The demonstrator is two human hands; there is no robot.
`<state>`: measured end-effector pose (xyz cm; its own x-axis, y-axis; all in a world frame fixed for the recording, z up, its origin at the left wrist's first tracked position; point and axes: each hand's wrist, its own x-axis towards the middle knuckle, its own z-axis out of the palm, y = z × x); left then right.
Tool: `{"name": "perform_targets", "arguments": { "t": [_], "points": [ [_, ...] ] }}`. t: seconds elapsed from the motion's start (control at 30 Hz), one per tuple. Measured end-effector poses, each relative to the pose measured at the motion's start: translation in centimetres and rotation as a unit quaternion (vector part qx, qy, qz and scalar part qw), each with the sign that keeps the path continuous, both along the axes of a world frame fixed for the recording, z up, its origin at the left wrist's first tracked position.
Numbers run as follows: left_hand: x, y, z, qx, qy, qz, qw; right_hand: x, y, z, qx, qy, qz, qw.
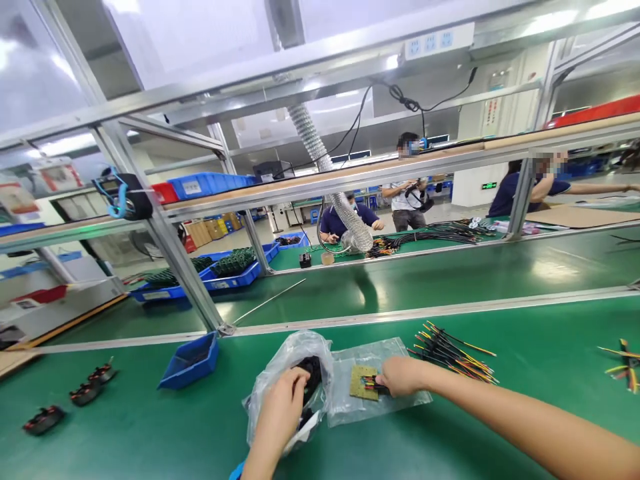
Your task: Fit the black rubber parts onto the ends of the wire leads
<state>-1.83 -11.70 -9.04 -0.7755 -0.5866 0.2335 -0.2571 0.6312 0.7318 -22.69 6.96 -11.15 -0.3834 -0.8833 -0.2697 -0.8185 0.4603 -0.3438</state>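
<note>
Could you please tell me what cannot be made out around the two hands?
All in the head view:
What the left hand touches in the plastic bag: hidden by the hand itself.
Far ends of the held wires: covered by the right hand.
Blue object: cut off by the bottom edge.

No lettering is coming out readable. The label [191, 187] on the blue shelf bin [217, 183], the red characters [492, 113] on the white pillar [466, 185] and the green sign [489, 186] below them are all appearing blurred.
</note>
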Motion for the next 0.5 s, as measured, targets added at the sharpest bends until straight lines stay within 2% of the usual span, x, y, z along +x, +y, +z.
{"name": "perform_targets", "arguments": {
  "t": [0.13,0.3,0.4,0.5],
  "points": [
    [-0.8,-2.1,-2.2,-0.074,-0.021,0.004,0.997,0.8,3.5,0.1,-0.090,-0.061,-0.069,0.992],
    [-3.3,-0.8,-4.7,-0.117,-0.029,-0.005,0.993,1.2,7.2,-1.8,-0.169,-0.121,-0.130,0.969],
    [-4.1,0.2,-5.1,-0.133,-0.034,0.015,0.990,1.1,8.2,-3.0,-0.198,-0.152,-0.159,0.955],
    [-4.1,0.1,-4.3,-0.144,-0.058,0.026,0.988,1.0,8.7,-3.7,-0.224,-0.175,-0.181,0.942]
  ]
}}
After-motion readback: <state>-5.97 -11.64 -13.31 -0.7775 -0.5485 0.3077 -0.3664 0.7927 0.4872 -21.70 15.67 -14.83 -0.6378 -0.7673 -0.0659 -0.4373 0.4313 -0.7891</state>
